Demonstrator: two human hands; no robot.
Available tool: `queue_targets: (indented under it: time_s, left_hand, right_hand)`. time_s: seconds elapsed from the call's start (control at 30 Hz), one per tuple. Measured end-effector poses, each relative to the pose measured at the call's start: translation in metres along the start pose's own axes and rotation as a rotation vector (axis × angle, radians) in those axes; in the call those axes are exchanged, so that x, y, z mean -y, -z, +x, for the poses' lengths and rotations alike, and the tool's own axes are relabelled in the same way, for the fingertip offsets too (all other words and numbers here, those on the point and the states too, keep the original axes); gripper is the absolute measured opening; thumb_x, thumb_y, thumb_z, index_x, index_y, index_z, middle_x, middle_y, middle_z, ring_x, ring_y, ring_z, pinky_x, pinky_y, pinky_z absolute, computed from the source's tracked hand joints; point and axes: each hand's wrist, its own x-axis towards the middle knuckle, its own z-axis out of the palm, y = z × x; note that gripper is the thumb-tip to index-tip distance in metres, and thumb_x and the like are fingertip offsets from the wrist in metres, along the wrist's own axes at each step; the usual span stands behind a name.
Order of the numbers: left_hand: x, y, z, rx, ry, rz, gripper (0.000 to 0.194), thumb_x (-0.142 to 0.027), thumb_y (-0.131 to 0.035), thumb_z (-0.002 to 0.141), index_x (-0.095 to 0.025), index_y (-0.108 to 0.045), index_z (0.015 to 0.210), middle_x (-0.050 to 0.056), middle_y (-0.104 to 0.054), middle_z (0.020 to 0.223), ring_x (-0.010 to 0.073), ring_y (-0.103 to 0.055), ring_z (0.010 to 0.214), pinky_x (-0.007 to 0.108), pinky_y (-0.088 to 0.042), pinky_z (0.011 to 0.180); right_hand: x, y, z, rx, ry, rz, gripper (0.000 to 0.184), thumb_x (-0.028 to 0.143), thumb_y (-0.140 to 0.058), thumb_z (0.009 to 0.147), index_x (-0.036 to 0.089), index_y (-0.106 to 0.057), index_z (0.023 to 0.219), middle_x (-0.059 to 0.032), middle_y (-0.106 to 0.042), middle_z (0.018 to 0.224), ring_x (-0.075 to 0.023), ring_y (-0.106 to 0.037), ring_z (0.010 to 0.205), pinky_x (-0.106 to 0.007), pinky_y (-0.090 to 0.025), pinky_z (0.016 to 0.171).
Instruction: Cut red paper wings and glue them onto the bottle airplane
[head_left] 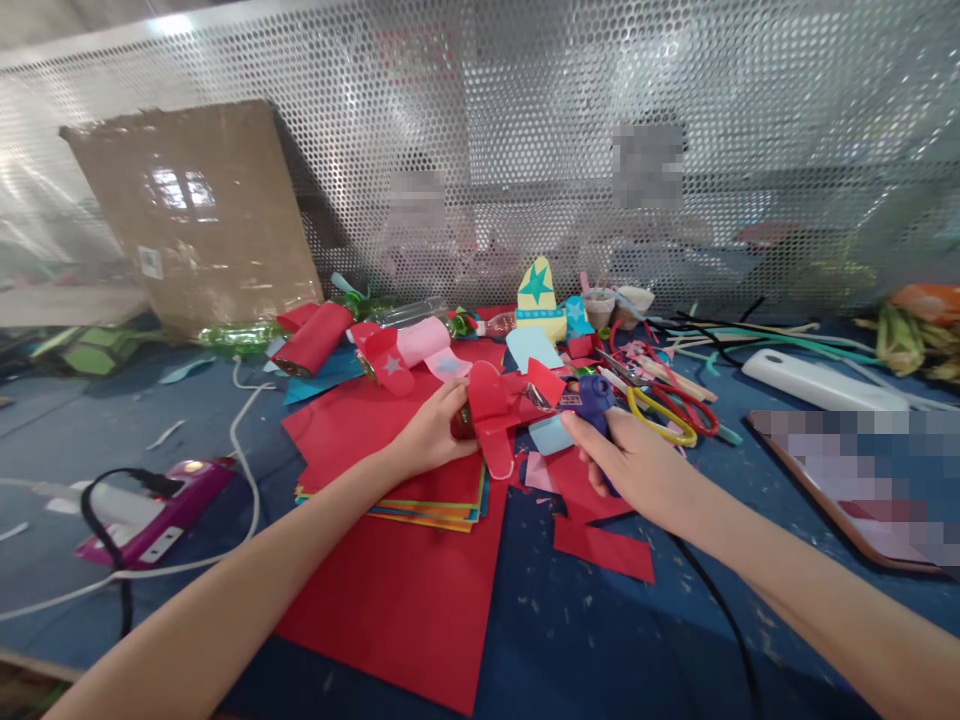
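Observation:
My left hand (433, 428) is closed around a small bottle with red paper pieces (491, 415) on it, held above a stack of coloured paper (390, 450). Most of the bottle is hidden by the paper and my fingers. In my right hand (641, 465) is a blue glue gun (591, 394), its nozzle pointing left toward the red paper. Whether the nozzle touches the paper, I cannot tell. Below the gun lie a red paper strip (604, 548) and a pink scrap (538, 472). Yellow-handled scissors (664, 415) rest just beyond my right hand.
Paper-wrapped bottles (315, 338) and a yellow paper piece with a green star (537, 285) line the back, before a perforated metal panel (495, 130). A purple power strip (161, 510) with cables lies left. A tablet-like device (787, 450) is at right; cardboard (202, 220) leans back left.

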Motion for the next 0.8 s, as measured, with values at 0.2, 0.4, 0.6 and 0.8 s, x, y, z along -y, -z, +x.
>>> queue_targets:
  time_s: [0.2, 0.4, 0.6, 0.8]
  left_hand:
    - [0.000, 0.000, -0.001, -0.003, 0.001, -0.007, 0.054, -0.019, -0.070, 0.070, -0.017, -0.047, 0.119, 0.013, -0.056, 0.122, 0.0311, -0.053, 0.116, 0.044, -0.046, 0.097]
    - [0.000, 0.001, 0.000, -0.001, 0.006, -0.018, 0.051, -0.017, -0.070, 0.070, -0.017, -0.049, 0.116, 0.013, -0.056, 0.119, 0.0299, -0.054, 0.113, 0.043, -0.046, 0.096]
    - [0.000, 0.000, 0.000, 0.001, 0.009, -0.025, 0.050, -0.019, -0.069, 0.071, -0.016, -0.050, 0.116, 0.013, -0.056, 0.118, 0.0292, -0.054, 0.112, 0.042, -0.046, 0.095]
    - [-0.001, 0.001, -0.001, 0.005, 0.019, -0.020, 0.048, -0.019, -0.068, 0.072, -0.017, -0.049, 0.117, 0.013, -0.056, 0.120, 0.0294, -0.053, 0.114, 0.043, -0.046, 0.096]
  right_hand:
    - [-0.002, 0.005, 0.002, -0.040, -0.070, -0.038, 0.038, 0.047, -0.040, 0.090, 0.024, -0.042, 0.060, 0.0044, -0.051, 0.043, -0.0129, -0.055, 0.039, -0.024, -0.042, 0.044]
    - [0.003, 0.014, 0.003, -0.056, -0.155, -0.060, 0.034, 0.042, -0.042, 0.091, 0.024, -0.042, 0.061, 0.0051, -0.050, 0.040, -0.0138, -0.056, 0.039, -0.024, -0.041, 0.044]
    - [0.003, 0.019, 0.007, -0.077, -0.188, -0.078, 0.033, 0.041, -0.042, 0.091, 0.024, -0.043, 0.062, 0.0033, -0.052, 0.042, -0.0165, -0.058, 0.041, -0.027, -0.042, 0.045]
    - [0.002, 0.021, 0.008, -0.080, -0.213, -0.093, 0.034, 0.044, -0.042, 0.091, 0.024, -0.044, 0.063, 0.0025, -0.053, 0.043, -0.0167, -0.058, 0.041, -0.027, -0.042, 0.045]
